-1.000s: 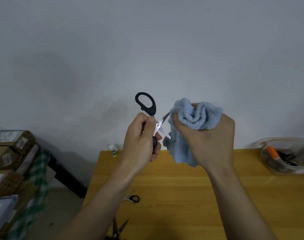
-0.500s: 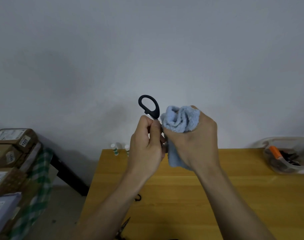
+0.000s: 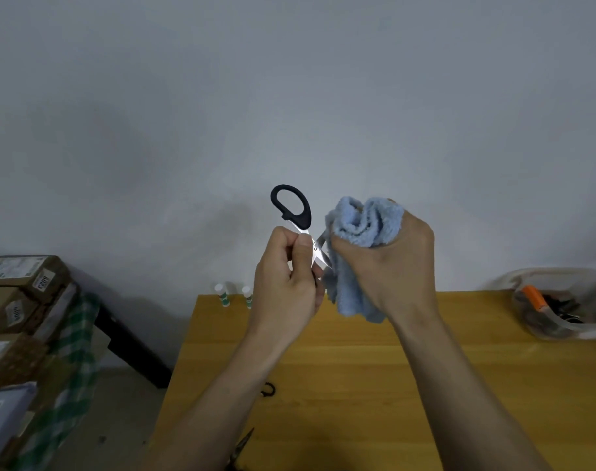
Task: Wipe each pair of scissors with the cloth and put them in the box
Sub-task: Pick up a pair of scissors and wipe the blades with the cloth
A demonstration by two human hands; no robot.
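Observation:
My left hand (image 3: 286,280) grips a pair of black-handled scissors (image 3: 294,210) held up in front of the wall, one handle loop sticking up above my fingers. Its blades are spread and point right, into a bunched light blue cloth (image 3: 361,243). My right hand (image 3: 391,266) grips that cloth and holds it against the blades. A clear plastic box (image 3: 541,326) with scissors and an orange-handled tool in it stands on the wooden table (image 3: 340,368) at the far right. Two more pairs of scissors (image 3: 268,390) (image 3: 242,448) lie on the table, partly hidden under my left forearm.
Two small white tubes with green bands (image 3: 221,295) stand at the table's back left edge. Stacked cardboard boxes (image 3: 21,294) and a green checked cloth (image 3: 75,351) sit on the floor to the left of the table.
My right hand and the cloth slid right along the blades, so the bare metal near the pivot shows again. Half a second ago the cloth covered the blades up to my left hand.

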